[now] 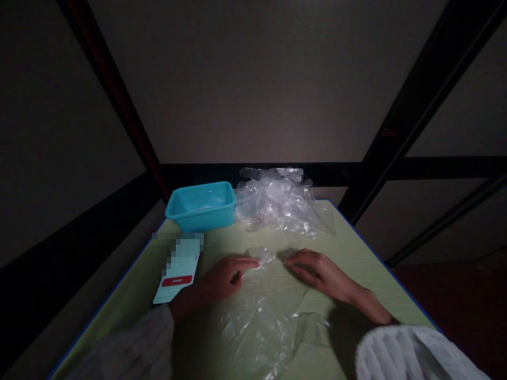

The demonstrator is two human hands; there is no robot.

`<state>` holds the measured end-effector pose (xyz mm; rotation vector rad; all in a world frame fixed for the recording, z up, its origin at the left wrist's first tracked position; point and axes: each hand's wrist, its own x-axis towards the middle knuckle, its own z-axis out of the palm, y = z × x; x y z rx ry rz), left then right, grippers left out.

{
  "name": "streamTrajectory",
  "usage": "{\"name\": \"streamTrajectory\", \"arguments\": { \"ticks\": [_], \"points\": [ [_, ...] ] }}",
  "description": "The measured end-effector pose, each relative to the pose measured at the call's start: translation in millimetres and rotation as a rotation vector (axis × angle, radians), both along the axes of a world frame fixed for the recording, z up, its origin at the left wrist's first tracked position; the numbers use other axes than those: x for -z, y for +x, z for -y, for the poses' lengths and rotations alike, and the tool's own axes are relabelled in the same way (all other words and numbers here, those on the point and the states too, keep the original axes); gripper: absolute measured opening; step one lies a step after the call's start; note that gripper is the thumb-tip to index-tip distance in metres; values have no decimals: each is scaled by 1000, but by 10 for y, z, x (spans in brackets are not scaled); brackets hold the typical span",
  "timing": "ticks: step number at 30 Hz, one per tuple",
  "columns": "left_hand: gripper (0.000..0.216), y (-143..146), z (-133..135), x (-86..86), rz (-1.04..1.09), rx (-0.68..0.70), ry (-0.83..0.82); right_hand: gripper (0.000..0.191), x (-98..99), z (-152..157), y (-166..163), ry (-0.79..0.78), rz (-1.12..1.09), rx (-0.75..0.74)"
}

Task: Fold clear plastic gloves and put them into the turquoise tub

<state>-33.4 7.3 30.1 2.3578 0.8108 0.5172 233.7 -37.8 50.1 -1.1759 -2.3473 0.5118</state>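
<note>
A clear disposable plastic glove (259, 330) lies spread on the table in front of me, its thin film hard to trace against the surface. My left hand (222, 277) reaches in from the left, index finger stretched out onto the crumpled far end of the film, the other fingers partly hidden. On the right, my right hand (317, 272) rests palm down near the far end of the glove, fingers slightly bent and thumb apart. Whether its fingertips touch the film I cannot tell. Behind both hands sits a heap of clear plastic gloves (277, 198).
A turquoise plastic basket (204, 214) stands at the back left corner. A phone (180, 269) with a lit, partly blurred screen lies left of my left hand. The pale green table (356, 269) has blue edges and meets a panelled wall (257, 84) behind.
</note>
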Motion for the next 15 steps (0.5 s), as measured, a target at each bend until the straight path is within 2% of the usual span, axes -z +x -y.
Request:
{"name": "streamTrajectory", "arguments": {
  "ticks": [7,12,15],
  "points": [
    [68,12,140,-48,-122,257,307,36,35,1,-53,-23,-146,15],
    [54,45,225,-71,-201,318,480,46,57,17,-103,-104,-198,-8],
    [50,63,247,-65,-233,328,528,51,78,15,-135,-133,-230,-45]
  ]
}}
